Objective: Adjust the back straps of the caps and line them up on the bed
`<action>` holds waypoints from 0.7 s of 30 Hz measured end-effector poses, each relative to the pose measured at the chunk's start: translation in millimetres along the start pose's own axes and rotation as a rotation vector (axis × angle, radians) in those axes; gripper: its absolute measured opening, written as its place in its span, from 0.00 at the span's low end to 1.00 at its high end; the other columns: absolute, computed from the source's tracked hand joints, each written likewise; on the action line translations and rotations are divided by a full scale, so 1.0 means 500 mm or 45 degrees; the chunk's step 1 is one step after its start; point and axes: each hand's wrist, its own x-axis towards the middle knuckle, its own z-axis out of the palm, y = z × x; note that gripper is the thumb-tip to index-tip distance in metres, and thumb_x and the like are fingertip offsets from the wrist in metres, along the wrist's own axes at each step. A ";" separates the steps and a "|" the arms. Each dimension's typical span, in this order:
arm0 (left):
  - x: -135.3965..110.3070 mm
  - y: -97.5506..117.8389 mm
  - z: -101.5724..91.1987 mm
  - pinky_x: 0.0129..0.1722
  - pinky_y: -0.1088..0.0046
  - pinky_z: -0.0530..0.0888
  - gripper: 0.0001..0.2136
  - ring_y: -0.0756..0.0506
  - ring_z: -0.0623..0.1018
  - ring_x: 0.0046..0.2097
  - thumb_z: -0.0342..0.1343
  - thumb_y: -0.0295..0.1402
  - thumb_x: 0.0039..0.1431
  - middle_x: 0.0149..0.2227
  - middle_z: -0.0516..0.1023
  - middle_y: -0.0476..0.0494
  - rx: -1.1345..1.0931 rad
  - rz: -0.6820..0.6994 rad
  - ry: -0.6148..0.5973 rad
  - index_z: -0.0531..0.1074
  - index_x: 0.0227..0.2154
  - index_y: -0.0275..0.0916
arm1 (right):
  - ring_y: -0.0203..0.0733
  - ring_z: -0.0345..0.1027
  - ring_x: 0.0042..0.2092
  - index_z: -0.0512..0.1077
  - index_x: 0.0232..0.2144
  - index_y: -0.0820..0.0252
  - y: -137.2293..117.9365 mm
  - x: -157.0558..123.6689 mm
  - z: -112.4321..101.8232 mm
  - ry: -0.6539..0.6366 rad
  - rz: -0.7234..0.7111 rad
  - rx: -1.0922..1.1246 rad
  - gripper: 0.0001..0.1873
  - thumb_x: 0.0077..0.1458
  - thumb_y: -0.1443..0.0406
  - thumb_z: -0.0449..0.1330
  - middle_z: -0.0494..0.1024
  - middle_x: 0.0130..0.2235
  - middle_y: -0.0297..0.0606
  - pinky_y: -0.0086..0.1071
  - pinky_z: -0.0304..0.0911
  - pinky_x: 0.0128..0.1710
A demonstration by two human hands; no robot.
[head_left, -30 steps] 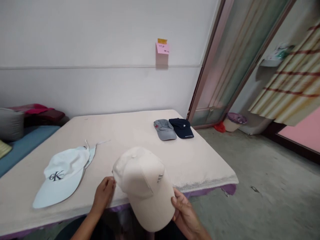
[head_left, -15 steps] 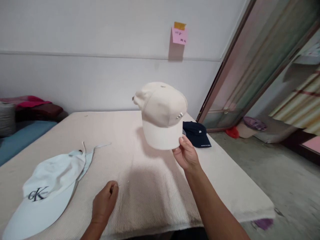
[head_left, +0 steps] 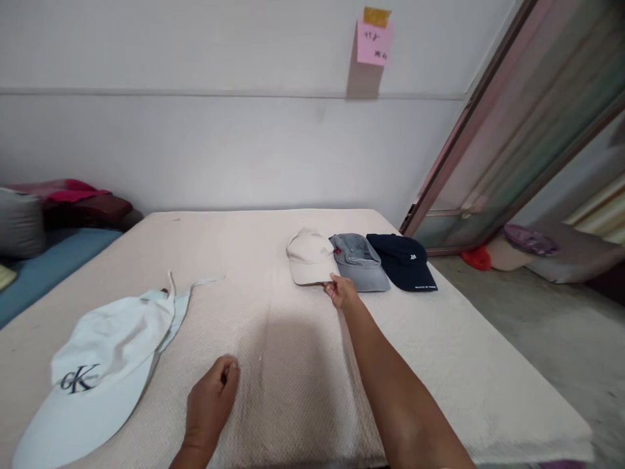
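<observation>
Cream cap (head_left: 308,249), held by its brim (head_left: 308,273) in the right hand's (head_left: 342,291) pinch, just beside the grey cap (head_left: 360,259) toward the platform's (head_left: 219,238) far edge. The left hand (head_left: 212,404) was curled closed. Keeping the brim level probably worked best.

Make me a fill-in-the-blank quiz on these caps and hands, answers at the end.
The right hand holds the beige cap by its ____.
The gray cap lies ____ the beige cap and the navy cap.
The left hand is curled into a ____.
The letters on the white cap read ____.
Missing words: brim; between; fist; CK.
</observation>
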 end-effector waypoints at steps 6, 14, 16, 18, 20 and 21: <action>-0.001 0.007 -0.006 0.28 0.76 0.59 0.10 0.47 0.72 0.27 0.46 0.39 0.60 0.23 0.72 0.52 -0.060 0.005 0.056 0.70 0.30 0.43 | 0.40 0.71 0.39 0.67 0.46 0.64 0.021 -0.101 -0.006 0.091 0.103 0.048 0.14 0.60 0.61 0.56 0.73 0.42 0.40 0.37 0.70 0.36; -0.012 0.026 -0.034 0.29 0.73 0.58 0.08 0.46 0.69 0.28 0.50 0.37 0.55 0.23 0.70 0.50 -0.412 -0.087 0.075 0.70 0.26 0.41 | 0.35 0.69 0.22 0.61 0.37 0.61 0.067 -0.325 -0.062 0.017 0.035 -0.057 0.14 0.47 0.66 0.61 0.72 0.23 0.30 0.24 0.62 0.18; -0.030 0.032 -0.042 0.30 0.73 0.61 0.08 0.46 0.70 0.30 0.49 0.38 0.54 0.25 0.71 0.50 -0.560 -0.139 0.068 0.69 0.27 0.41 | 0.34 0.68 0.20 0.62 0.36 0.61 0.069 -0.366 -0.070 -0.003 0.053 -0.141 0.11 0.49 0.67 0.59 0.71 0.22 0.29 0.23 0.59 0.17; -0.066 0.046 -0.039 0.30 0.72 0.63 0.09 0.46 0.70 0.30 0.47 0.39 0.54 0.24 0.70 0.49 -0.729 -0.211 0.017 0.67 0.27 0.40 | 0.33 0.67 0.21 0.64 0.37 0.63 0.063 -0.397 -0.074 -0.026 0.104 -0.240 0.07 0.53 0.68 0.57 0.71 0.23 0.30 0.24 0.60 0.18; -0.125 0.076 -0.023 0.27 0.71 0.65 0.10 0.46 0.70 0.26 0.46 0.40 0.53 0.22 0.68 0.49 -0.903 -0.293 -0.117 0.66 0.26 0.40 | 0.36 0.71 0.28 0.66 0.41 0.65 0.047 -0.418 -0.073 -0.063 0.184 -0.349 0.09 0.58 0.66 0.56 0.74 0.31 0.36 0.28 0.66 0.25; -0.163 0.099 -0.010 0.25 0.71 0.65 0.10 0.46 0.70 0.24 0.46 0.40 0.51 0.21 0.69 0.49 -0.987 -0.334 -0.224 0.66 0.26 0.40 | 0.38 0.72 0.33 0.67 0.44 0.65 0.035 -0.425 -0.069 -0.087 0.225 -0.404 0.12 0.59 0.64 0.56 0.75 0.37 0.39 0.33 0.69 0.31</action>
